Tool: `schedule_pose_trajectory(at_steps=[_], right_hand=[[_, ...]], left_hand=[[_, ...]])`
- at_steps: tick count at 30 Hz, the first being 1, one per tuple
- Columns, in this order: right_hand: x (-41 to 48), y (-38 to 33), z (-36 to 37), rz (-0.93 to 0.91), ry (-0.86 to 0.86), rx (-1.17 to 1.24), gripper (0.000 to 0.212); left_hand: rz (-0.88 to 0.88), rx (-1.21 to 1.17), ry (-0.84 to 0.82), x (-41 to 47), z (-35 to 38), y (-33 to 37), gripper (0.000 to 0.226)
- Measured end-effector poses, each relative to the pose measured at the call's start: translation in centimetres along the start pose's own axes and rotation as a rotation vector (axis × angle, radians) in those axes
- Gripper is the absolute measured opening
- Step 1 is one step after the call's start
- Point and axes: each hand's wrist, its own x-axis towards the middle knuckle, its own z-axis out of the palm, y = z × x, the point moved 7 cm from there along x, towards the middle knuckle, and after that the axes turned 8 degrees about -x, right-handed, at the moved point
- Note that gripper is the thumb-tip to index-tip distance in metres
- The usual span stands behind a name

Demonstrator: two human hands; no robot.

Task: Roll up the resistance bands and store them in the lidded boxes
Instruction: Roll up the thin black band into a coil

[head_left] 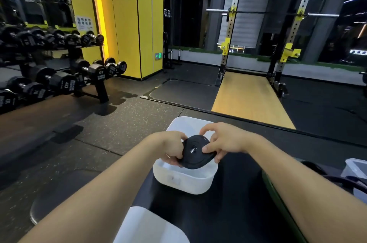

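Observation:
A black resistance band [195, 152], rolled into a flat coil, hangs just above an open white plastic box [184, 180] on the black bench. My left hand [171, 146] grips the coil's left edge and my right hand [222, 142] pinches its right edge, thumb on top. A white lid [188, 125] lies flat just beyond the box. Another white lid or box [149, 227] sits at the near edge of the bench.
A clear box [356, 172] and dark bands [345, 182] lie at the right edge. A green band [278, 203] runs along under my right forearm. Dumbbell racks [59, 75] stand at the left, a squat rack [258, 44] ahead, a round black stool [59, 199] beside the bench.

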Motion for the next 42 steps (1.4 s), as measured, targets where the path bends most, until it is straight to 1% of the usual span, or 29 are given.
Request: schedule_pose_trajectory(at_steps=[2, 4, 8, 11, 13, 16, 19, 21, 22, 25, 30, 31, 33, 34, 35, 36, 37, 39, 42], right_hand=[[1.1, -0.6, 0.2, 0.000, -0.070, -0.140, 0.044], [1.8, -1.2, 0.7, 0.005, -0.133, -0.217, 0.044], [2.4, -1.6, 2.0, 0.011, -0.234, -0.270, 0.043], [2.7, -1.5, 2.3, 0.018, -0.266, -0.264, 0.043], [2.8, -1.4, 2.3, 0.021, -0.276, -0.281, 0.042], [2.9, -1.3, 2.7, 0.020, -0.286, -0.361, 0.040], [3.0, -1.4, 3.4, 0.021, -0.297, -0.410, 0.041], [3.3, -1.5, 3.9, 0.018, -0.301, -0.447, 0.040], [3.4, -1.5, 4.1, 0.018, -0.306, -0.462, 0.040], [3.8, -1.5, 4.6, 0.012, -0.327, -0.526, 0.040], [4.2, -1.4, 5.3, -0.017, -0.305, -0.615, 0.045], [4.3, -1.3, 5.4, -0.013, -0.295, -0.630, 0.047], [4.2, -1.4, 5.4, -0.004, -0.286, -0.670, 0.048], [4.2, -1.5, 5.4, -0.012, -0.287, -0.692, 0.044], [4.1, -1.8, 5.4, -0.033, -0.290, -0.709, 0.036], [4.0, -1.9, 5.5, -0.057, -0.294, -0.723, 0.026], [3.9, -2.0, 5.5, -0.074, -0.295, -0.737, 0.021], [3.9, -2.0, 5.5, -0.088, -0.284, -0.771, 0.024], [3.6, -2.0, 5.7, -0.135, -0.264, -0.836, 0.025]], left_hand=[[-0.054, 0.071, -0.065, 0.5, 0.5, -0.7, 0.063], [-0.087, 0.148, -0.091, 1.0, 0.6, -1.4, 0.063], [-0.128, 0.296, -0.134, 1.6, 0.3, -2.4, 0.058], [-0.162, 0.272, -0.161, 1.8, 0.3, -2.7, 0.055], [-0.169, 0.326, -0.151, 1.8, 0.3, -2.2, 0.051], [-0.117, 0.604, -0.085, 1.3, -0.1, -0.9, 0.052], [-0.108, 0.716, -0.072, 1.4, 0.7, -1.4, 0.057], [-0.084, 0.790, -0.015, 1.4, 1.1, -1.8, 0.061], [-0.062, 0.812, 0.017, 1.4, 1.3, -2.0, 0.060], [-0.008, 0.762, 0.034, 1.1, 1.9, -1.9, 0.055], [0.058, 0.667, 0.078, 0.8, 2.0, -1.7, 0.069], [0.067, 0.682, 0.073, 0.7, 2.2, -1.6, 0.068], [0.076, 0.748, 0.050, 0.5, 2.6, -1.3, 0.055], [0.090, 0.782, 0.037, 0.4, 2.9, -1.0, 0.049], [0.109, 0.795, 0.020, 0.4, 3.1, -0.8, 0.047], [0.119, 0.788, 0.000, 0.4, 3.3, -0.8, 0.047], [0.122, 0.778, -0.017, 0.5, 3.4, -0.9, 0.047], [0.110, 0.772, -0.029, 0.7, 3.2, -1.2, 0.045], [0.083, 0.741, -0.017, 1.5, 2.9, -1.9, 0.053]])
